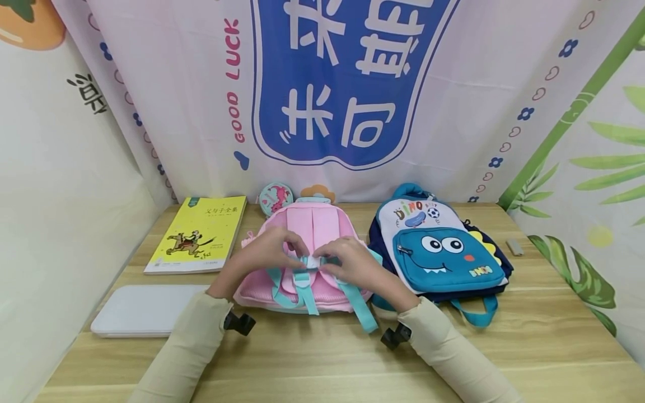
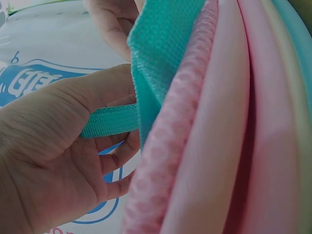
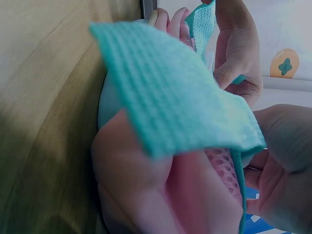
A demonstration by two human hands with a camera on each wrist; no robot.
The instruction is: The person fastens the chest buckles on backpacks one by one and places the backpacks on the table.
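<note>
A pink backpack (image 1: 322, 224) lies with its shoulder-strap side up in the middle of the table. Over it, my left hand (image 1: 274, 249) and right hand (image 1: 346, 258) meet at a short teal strap with a pale buckle (image 1: 313, 262). In the left wrist view, a teal strap (image 2: 111, 121) runs between the left thumb and fingers, which pinch it. My right hand pinches the other side of the buckle; its fingertips are partly hidden behind a wide teal strap (image 3: 170, 92) in the right wrist view. Loose teal webbing (image 1: 359, 305) hangs toward the front.
A blue dinosaur backpack (image 1: 448, 257) lies close on the right, with a small grey object (image 1: 514, 247) beyond it. To the left are a yellow book (image 1: 199, 235) and a white case (image 1: 146, 310). A round pouch (image 1: 275, 198) sits behind the pink backpack, near the hanging cloth (image 1: 191, 84).
</note>
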